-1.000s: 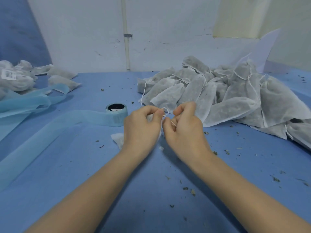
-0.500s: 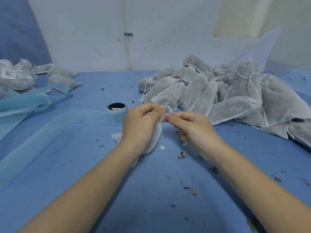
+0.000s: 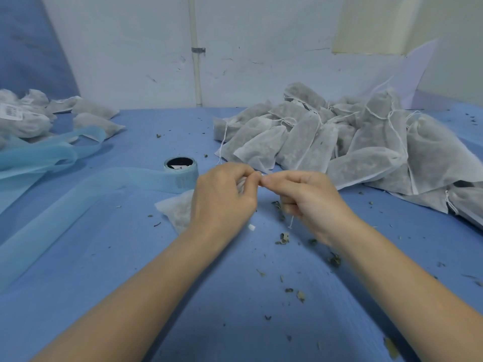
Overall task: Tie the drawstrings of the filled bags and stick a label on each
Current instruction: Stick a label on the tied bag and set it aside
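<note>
White mesh bag (image 3: pixel 175 209), soft and light, lies on the worktop (image 3: pixel 235 296) under the left hand (image 3: pixel 222 199), which pinches its neck; right hand (image 3: pixel 308 197) pinches the thin string (image 3: pixel 291 222), the best hold.

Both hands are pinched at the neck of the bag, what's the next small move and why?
Probably pull the hands apart to snug the knot: the left hand grips the bag at its neck, the right hand pinches the drawstring, whose loose end dangles below.
</note>
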{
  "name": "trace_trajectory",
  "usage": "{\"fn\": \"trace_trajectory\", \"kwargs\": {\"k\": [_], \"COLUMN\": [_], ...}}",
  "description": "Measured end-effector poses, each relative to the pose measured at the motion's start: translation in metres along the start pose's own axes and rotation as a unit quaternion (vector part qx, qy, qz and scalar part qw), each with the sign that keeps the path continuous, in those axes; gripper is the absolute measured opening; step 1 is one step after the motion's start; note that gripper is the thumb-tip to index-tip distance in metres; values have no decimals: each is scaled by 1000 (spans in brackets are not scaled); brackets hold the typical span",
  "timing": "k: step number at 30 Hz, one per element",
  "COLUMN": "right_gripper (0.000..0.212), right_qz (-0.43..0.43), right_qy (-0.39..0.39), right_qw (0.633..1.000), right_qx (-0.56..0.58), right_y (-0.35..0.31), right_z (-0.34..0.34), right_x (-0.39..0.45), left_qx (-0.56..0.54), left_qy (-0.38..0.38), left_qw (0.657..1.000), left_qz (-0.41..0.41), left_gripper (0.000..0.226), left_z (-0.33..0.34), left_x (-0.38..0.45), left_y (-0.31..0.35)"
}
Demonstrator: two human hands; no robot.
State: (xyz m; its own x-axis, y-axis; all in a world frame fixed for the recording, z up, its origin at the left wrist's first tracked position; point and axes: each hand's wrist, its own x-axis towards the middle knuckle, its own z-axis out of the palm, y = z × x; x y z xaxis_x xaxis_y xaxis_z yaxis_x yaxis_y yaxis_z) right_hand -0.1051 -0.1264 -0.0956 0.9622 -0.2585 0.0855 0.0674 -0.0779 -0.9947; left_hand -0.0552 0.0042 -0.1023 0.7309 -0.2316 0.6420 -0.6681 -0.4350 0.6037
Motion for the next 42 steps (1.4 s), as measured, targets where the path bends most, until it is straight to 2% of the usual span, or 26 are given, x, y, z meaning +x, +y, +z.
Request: {"fn": "trace_trajectory", "kwargs": {"k": [5, 8, 11, 15, 19, 21, 24, 27, 30, 33, 37, 40, 42], "right_gripper": [14, 14, 11, 27, 15, 11, 9, 7, 20, 15, 6, 10, 9], "right_qz": [12, 27, 49, 124, 153, 156, 159, 160, 161, 135, 51, -20, -54], "right_qy": [39, 45, 29, -47, -72, -65, -57, -56, -29, 6, 47, 77, 88], "right_qw": [999, 999, 996, 972, 944, 939, 937, 937, 934, 946, 983, 996, 994], "right_qx": [-22, 6, 67, 192, 283, 300, 305, 305, 317, 295, 172, 50, 32], "right_y": [2, 0, -3, -8, -9, -8, -8, -7, -5, -4, 0, -1, -2], "right_z": [2, 4, 5, 5, 4, 5, 7, 7, 6, 7, 8, 9, 11], "right_x": [0, 0, -1, -3, -3, -3, -2, -1, 0, -1, -3, -6, -8], "left_qx": [20, 11, 7, -27, -71, -68, 3, 9, 26, 54, 117, 132, 121], "left_qy": [-1, 11, 13, -8, -12, 9, 57, 89, 100, 101, 109, 87, 57], "left_qw": [1000, 1000, 999, 999, 996, 998, 995, 991, 989, 985, 968, 975, 987], "left_qz": [3, -21, -35, -35, -48, -9, 81, 95, 108, 126, 195, 154, 92], "left_gripper": [15, 15, 18, 18, 7, 15, 16, 20, 12, 10, 10, 14, 16], "left_z": [5, 6, 6, 7, 6, 4, 1, 0, 0, -1, 1, 1, 1], "left_x": [-6, -7, -7, -6, -5, -5, -7, -8, -6, -4, -3, -3, -4], "left_y": [1, 2, 5, 5, 8, 9, 8, 9, 8, 5, 2, 5, 8]}}
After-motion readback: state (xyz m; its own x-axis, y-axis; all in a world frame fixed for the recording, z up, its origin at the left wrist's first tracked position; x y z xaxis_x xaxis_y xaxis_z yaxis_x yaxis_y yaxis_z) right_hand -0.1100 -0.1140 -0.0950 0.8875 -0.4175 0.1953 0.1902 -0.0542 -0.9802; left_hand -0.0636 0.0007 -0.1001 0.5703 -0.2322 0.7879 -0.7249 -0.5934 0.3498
